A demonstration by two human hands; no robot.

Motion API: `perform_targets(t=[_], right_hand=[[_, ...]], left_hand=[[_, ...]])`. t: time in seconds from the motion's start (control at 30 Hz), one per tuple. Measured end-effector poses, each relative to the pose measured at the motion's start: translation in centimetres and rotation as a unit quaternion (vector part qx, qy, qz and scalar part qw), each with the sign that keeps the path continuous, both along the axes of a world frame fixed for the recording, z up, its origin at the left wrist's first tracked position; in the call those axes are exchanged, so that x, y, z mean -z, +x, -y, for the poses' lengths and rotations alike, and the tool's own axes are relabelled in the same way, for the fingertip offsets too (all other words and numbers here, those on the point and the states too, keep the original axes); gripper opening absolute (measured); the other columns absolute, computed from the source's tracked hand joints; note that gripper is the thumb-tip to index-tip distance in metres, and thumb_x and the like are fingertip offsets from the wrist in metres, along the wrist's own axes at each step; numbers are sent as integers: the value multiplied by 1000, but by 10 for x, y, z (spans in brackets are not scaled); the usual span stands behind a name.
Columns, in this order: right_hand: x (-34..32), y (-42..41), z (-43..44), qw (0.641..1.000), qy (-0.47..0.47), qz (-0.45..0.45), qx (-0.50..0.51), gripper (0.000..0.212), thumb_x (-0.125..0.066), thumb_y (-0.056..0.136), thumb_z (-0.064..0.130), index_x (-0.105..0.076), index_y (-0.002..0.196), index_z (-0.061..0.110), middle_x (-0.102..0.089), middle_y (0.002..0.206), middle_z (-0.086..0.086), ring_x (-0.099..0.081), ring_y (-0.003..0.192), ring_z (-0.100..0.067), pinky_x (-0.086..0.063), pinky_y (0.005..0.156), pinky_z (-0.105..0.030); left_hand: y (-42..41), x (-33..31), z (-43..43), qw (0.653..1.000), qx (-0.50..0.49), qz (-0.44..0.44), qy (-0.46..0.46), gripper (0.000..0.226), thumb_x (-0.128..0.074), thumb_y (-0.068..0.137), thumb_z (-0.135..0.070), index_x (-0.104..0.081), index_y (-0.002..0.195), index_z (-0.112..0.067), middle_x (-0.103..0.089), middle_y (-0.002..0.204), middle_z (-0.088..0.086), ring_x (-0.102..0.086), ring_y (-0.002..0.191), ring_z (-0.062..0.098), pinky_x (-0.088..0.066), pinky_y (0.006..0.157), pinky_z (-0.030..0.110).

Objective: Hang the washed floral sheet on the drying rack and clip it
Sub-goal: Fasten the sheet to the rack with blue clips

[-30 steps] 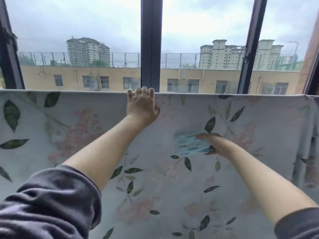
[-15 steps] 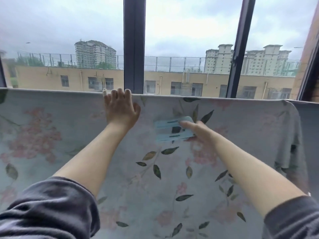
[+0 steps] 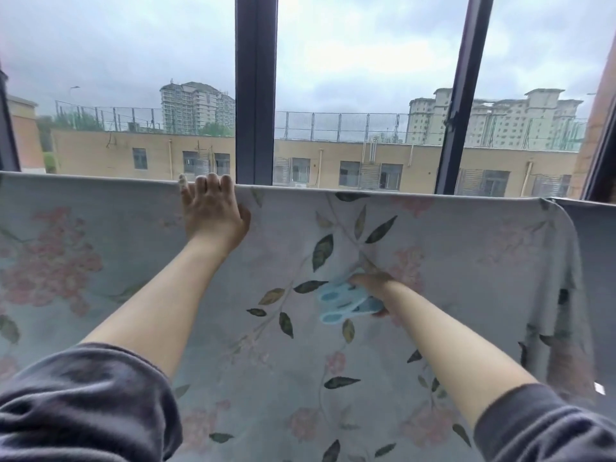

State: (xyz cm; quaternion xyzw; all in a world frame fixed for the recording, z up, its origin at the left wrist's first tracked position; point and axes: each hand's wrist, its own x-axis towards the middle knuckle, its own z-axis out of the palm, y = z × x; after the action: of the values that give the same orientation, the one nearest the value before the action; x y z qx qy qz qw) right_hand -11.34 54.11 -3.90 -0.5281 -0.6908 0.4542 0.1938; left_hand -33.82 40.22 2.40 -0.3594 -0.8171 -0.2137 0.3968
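Lower now, right of centre, the right hand grips the blue clip. The left hand curls its fingers over the top fold of the floral sheet, which is soft and probably wet-heavy, so that fold seems the best hold.

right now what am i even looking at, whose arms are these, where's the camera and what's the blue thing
There is no machine here. These are a person's two bare arms, and all the pictures come from one camera worn on their head, looking forward and down. In front hangs the floral sheet, draped over a support it hides, presumably the rack's rail. Behind it is a window frame with buildings outside. The left hand lies against the sheet with its fingers at the top edge; whether they hook over it is unclear. The right hand grips a blue clip lower down, against the cloth, not yet on the sheet's edge.
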Motion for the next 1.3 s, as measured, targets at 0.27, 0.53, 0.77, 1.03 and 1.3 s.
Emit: perform_targets(t=[0.27, 0.53, 0.77, 1.03, 1.3], right_hand=[[-35, 9, -18, 966, -27, -255, -29, 39, -63, 85, 40, -62, 112, 12, -68, 105, -11, -66, 95, -27, -56, 82, -38], [-17, 67, -47, 971, -39, -233, -47, 37, -62, 87, 37, -58, 116, 15, -67, 110, -9, -64, 98, -28, -52, 88, -41], [2, 90, -58, 987, 15, 142, 80, 30, -60, 88, 32, -50, 108, 12, -51, 108, -8, -53, 86, -27, -50, 85, -41], [-28, 152, -108, 991, 10, -121, 51, 32, -63, 87, 33, -58, 112, 13, -57, 104, -8, -58, 98, -28, -51, 87, -41], [-33, 198, -169, 993, 21, -111, 23, 58, -74, 71, 43, -56, 116, 11, -61, 109, -7, -62, 90, -25, -54, 68, -34]], left_hand=[[-7, 6, -4, 999, 22, -15, 33, 38, -48, 80, -26, -45, 111, -3, -48, 113, 20, -40, 113, 37, -8, 114, 56], [-6, 11, -16, 996, 43, -32, 76, 31, -49, 78, -17, -47, 105, -2, -50, 109, 20, -41, 113, 38, -8, 113, 60], [54, 3, -56, 996, 85, -25, 3, 36, -50, 76, -19, -44, 110, -9, -47, 111, 13, -40, 113, 33, -7, 113, 59], [147, -8, -133, 987, 132, -36, -85, 51, -43, 84, -30, -34, 129, -9, -42, 129, 14, -34, 125, 34, -12, 114, 54], [211, -4, -190, 992, 102, -18, -77, 51, -45, 85, -35, -34, 127, -8, -39, 131, 15, -32, 124, 35, -11, 114, 53]])
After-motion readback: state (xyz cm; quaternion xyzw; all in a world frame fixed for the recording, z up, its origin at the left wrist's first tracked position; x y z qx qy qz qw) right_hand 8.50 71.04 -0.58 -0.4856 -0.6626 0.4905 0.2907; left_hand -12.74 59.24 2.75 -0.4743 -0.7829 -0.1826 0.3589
